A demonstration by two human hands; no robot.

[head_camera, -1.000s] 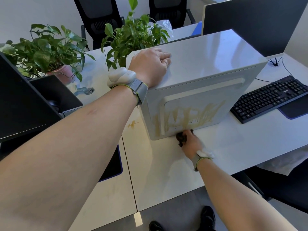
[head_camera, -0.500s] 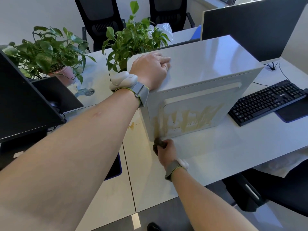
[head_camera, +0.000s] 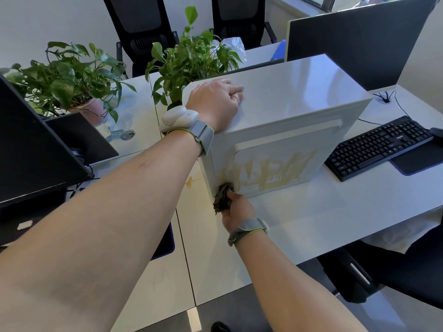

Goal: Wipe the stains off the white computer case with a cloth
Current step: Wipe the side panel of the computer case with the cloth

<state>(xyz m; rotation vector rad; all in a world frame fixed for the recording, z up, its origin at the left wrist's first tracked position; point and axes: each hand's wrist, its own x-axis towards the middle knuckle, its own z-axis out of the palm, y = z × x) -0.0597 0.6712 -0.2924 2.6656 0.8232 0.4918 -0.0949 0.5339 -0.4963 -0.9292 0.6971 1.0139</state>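
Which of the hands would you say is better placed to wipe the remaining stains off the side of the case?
The right hand: it grips the cloth against the computer case beside the yellowish stains. The left hand rests on the case's top.

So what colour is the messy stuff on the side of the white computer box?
Yellowish-tan streaks, seen in the head view.
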